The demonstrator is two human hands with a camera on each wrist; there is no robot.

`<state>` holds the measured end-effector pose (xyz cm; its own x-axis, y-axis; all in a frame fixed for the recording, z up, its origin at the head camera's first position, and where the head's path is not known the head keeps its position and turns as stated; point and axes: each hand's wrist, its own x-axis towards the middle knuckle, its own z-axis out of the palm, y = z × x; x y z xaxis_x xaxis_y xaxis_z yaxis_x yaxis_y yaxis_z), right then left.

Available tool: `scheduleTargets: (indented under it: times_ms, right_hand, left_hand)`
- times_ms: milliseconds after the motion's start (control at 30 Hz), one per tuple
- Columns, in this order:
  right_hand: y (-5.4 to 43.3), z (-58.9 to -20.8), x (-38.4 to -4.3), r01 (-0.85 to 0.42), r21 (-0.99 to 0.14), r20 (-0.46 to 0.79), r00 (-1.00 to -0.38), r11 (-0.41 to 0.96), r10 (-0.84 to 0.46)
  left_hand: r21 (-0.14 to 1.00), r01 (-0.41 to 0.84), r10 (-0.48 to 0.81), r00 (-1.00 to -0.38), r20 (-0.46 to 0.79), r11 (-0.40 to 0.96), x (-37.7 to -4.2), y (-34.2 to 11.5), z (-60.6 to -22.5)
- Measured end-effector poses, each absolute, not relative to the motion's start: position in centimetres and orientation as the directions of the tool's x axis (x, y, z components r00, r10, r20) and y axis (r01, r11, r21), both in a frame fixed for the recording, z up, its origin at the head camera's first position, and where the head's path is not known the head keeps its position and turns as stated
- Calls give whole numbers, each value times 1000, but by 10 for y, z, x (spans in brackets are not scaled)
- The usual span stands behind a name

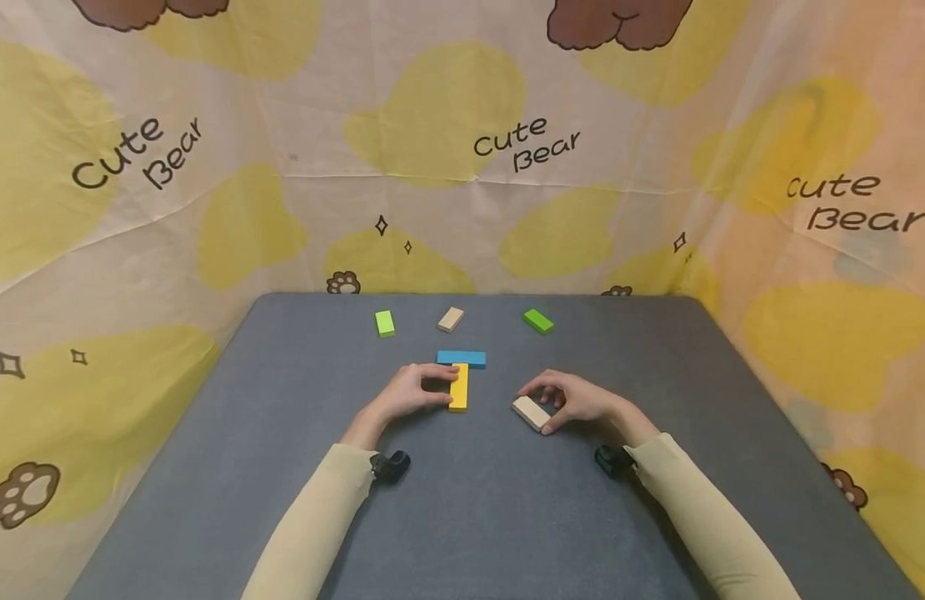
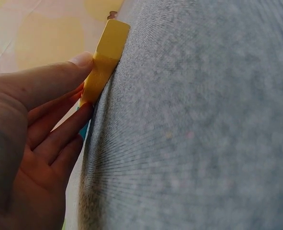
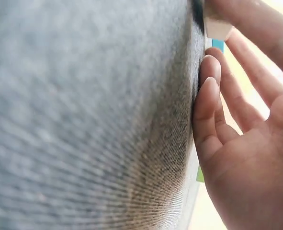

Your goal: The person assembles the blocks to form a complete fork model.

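My left hand pinches a yellow wooden block with thumb and fingers from its left side. The yellow block lies flat, lengthwise toward me, its far end right at the middle of a blue block lying crosswise. In the left wrist view the thumb presses the side of the yellow block. My right hand holds a pale wooden block between thumb and index finger, slanted and low over the table. Only a corner of the pale block shows in the right wrist view.
Farther back on the grey table lie a light green block, a beige block and a darker green block. A patterned cloth hangs behind the table and along its sides.
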<state>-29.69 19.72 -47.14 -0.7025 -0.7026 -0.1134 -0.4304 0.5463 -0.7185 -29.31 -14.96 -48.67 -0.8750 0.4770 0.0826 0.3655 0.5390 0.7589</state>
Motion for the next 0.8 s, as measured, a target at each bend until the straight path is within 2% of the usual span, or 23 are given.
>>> scheduleTargets:
  times_ms: [500, 800]
  right_hand:
    - [168, -469, -278, -370, -815, -53, -720, 447, -692]
    - [149, -465, -273, -317, -812, -107, -745, 491, -658]
  left_hand:
    - [759, 385, 472, -874, 115, 526, -291, -151, -489]
    - [750, 366, 469, -879, 85, 551, -295, -150, -489]
